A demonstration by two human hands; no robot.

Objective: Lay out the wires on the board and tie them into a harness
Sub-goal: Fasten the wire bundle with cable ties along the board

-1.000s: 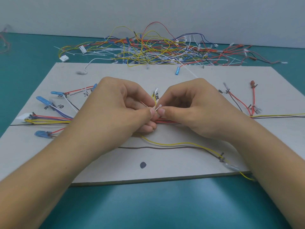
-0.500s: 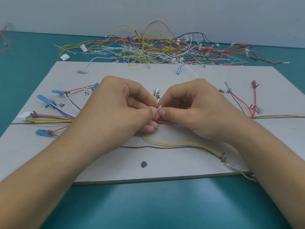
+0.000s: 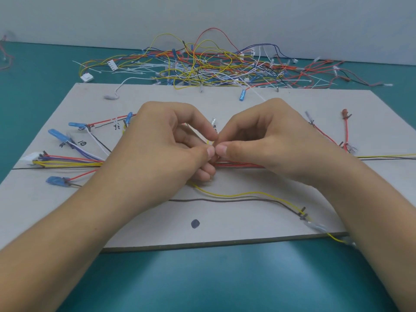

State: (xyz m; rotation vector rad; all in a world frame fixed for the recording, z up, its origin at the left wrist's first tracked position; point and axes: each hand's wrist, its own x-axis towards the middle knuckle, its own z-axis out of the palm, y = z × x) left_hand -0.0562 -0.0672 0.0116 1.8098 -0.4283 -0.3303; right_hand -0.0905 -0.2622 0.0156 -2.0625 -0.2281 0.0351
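A grey board [image 3: 225, 230] lies on the teal table with wires laid across it. A bundle of red wires [image 3: 238, 164] runs along the board's middle. My left hand [image 3: 162, 152] and my right hand [image 3: 265, 145] meet over this bundle, thumbs and forefingers pinched together on a thin white cable tie that is almost hidden between the fingertips. To the left, yellow, red and purple wires [image 3: 72, 162] fan out to a white connector [image 3: 30, 158] and blue terminals [image 3: 56, 134]. A yellow wire [image 3: 247, 193] and a brown wire [image 3: 236, 200] curve across the board's near part.
A tangled heap of loose wires and white cable ties [image 3: 213, 66] lies behind the board by the wall. Red wires with terminals [image 3: 345, 131] sit at the board's right. A dark dot [image 3: 195, 223] marks the board near its front edge.
The white tie end that stuck up between my fingertips is now nearly hidden as both thumbs have closed together. The hands stay over the same spot of the bundle.
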